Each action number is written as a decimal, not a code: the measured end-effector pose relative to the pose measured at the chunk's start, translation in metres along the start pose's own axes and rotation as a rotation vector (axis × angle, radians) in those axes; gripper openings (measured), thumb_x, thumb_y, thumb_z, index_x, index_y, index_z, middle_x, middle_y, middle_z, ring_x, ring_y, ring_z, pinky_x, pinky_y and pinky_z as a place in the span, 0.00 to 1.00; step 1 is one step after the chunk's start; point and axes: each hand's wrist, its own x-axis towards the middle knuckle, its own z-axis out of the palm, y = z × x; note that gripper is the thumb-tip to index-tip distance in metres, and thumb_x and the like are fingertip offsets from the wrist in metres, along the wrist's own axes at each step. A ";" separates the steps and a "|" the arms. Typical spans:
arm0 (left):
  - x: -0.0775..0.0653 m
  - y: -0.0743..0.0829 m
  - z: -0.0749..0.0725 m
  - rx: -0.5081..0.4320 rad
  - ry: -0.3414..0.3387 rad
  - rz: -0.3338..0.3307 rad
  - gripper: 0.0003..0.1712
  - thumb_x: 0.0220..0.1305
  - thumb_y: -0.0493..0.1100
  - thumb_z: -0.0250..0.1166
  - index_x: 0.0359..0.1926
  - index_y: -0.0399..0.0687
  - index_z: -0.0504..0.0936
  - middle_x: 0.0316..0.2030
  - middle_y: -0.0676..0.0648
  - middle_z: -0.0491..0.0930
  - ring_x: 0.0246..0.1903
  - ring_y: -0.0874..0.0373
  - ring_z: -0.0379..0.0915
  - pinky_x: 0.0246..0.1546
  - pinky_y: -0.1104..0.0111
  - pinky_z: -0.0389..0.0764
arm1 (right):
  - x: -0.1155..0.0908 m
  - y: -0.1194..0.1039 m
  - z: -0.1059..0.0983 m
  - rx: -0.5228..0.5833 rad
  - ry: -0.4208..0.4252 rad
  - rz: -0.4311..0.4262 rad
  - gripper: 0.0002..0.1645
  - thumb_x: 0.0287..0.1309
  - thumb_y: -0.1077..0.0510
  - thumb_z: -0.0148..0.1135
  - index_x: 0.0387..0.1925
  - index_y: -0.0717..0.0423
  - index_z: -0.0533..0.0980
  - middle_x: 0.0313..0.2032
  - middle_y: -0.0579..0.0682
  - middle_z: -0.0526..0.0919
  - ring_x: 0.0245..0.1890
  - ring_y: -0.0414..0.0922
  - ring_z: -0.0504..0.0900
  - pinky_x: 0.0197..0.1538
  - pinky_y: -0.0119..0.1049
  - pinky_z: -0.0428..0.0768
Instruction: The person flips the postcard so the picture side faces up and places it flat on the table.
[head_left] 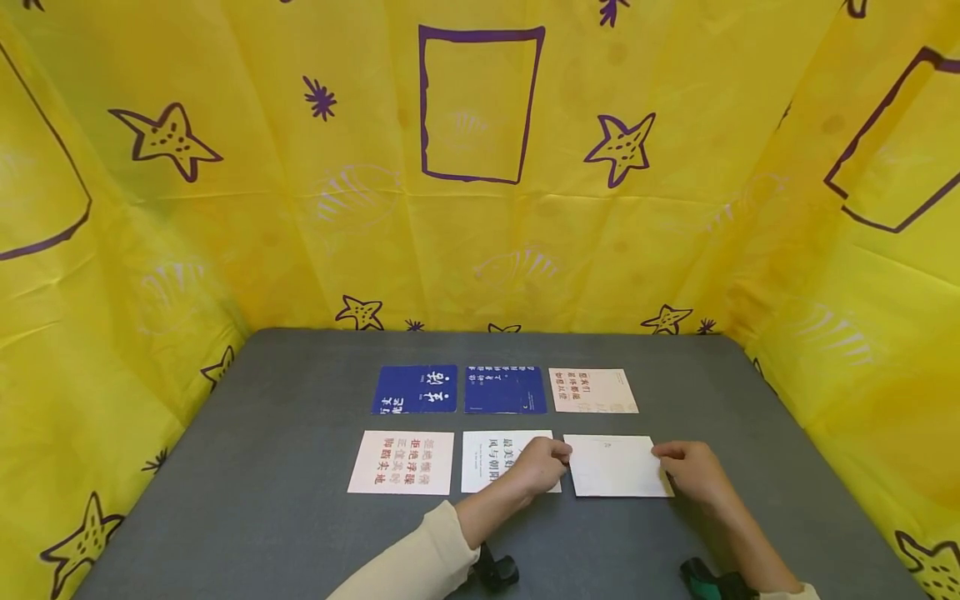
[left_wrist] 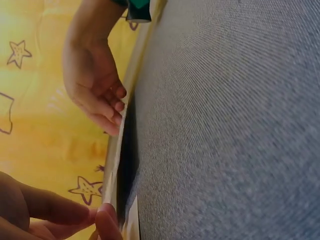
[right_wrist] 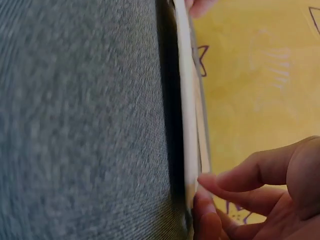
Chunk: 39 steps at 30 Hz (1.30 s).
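A white postcard point(head_left: 618, 468) with a small printed mark is held between my two hands at the front right of the two rows. My left hand point(head_left: 542, 467) pinches its left edge between thumb and fingertip. On the opposite edge, the thumb and fingers of my right hand point(head_left: 693, 472) pinch it. Seen edge-on in the right wrist view, the postcard point(right_wrist: 187, 110) lifts off the table with a dark shadow beneath it. My left forearm and hand partly cover a white postcard point(head_left: 482, 467) with dark lettering.
Left of these lies a pale pink postcard point(head_left: 401, 462) with red lettering. Behind are two blue postcards point(head_left: 415, 389) and a cream postcard point(head_left: 592, 392), all flat on the grey table point(head_left: 247, 467). Yellow patterned cloth point(head_left: 480, 233) encloses the table's back and sides.
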 end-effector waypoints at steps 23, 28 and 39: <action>0.002 -0.005 -0.007 -0.001 0.086 0.062 0.28 0.39 0.17 0.53 0.44 0.30 0.84 0.29 0.45 0.78 0.24 0.65 0.63 0.21 0.77 0.63 | 0.004 0.014 -0.010 0.096 -0.048 -0.063 0.16 0.56 0.68 0.63 0.46 0.71 0.80 0.41 0.61 0.87 0.29 0.35 0.73 0.26 0.31 0.69; 0.002 -0.005 -0.007 0.005 0.098 0.075 0.24 0.42 0.18 0.58 0.44 0.30 0.84 0.29 0.43 0.80 0.24 0.65 0.64 0.22 0.77 0.66 | 0.003 0.017 -0.008 0.114 -0.023 -0.119 0.15 0.55 0.69 0.63 0.45 0.72 0.81 0.41 0.63 0.87 0.30 0.29 0.76 0.29 0.28 0.73; 0.001 -0.006 -0.008 0.027 0.106 0.059 0.18 0.46 0.23 0.65 0.42 0.34 0.86 0.33 0.43 0.84 0.30 0.65 0.72 0.30 0.76 0.73 | 0.001 0.016 -0.008 0.129 0.052 -0.152 0.13 0.56 0.67 0.65 0.43 0.69 0.83 0.39 0.61 0.88 0.33 0.27 0.79 0.35 0.25 0.76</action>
